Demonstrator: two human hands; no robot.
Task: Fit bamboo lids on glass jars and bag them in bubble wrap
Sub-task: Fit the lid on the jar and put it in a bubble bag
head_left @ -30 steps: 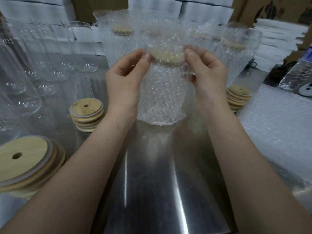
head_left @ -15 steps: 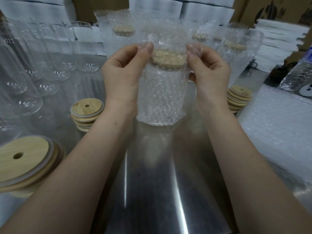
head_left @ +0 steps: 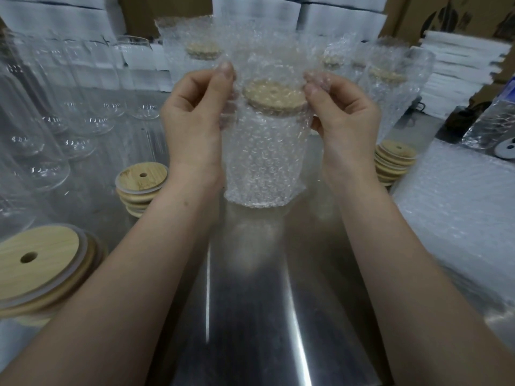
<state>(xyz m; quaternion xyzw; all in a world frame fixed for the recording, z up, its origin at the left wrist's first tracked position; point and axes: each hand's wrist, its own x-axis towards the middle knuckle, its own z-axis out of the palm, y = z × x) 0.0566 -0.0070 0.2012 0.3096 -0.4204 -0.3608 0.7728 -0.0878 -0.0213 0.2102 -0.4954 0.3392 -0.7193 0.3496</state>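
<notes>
While the steel table (head_left: 250, 316) fills most of the view, the right side is a pile of flat bubble wrap sheets (head_left: 459, 204) and the left side is rows of empty glass jars (head_left: 41, 121). Some already bagged jars (head_left: 390, 87) stand along the back.

Dead center is the bubble wrap bag (head_left: 264, 162) with a jar inside, upright, its bottom right at the tabletop. Can't tell if it's actually touching.

The left hand (head_left: 192, 115) pinches the bag's left edge between thumb and curled fingers, just beside the lid. The right hand (head_left: 345, 115) pinches the right edge the same way, with its fingertips partly behind the wrap.

Lid stacks sit at near left (head_left: 36, 268), mid left (head_left: 139, 188) and right (head_left: 394, 162). The bamboo lid (head_left: 274, 97) is on the jar, inside the bag.
</notes>
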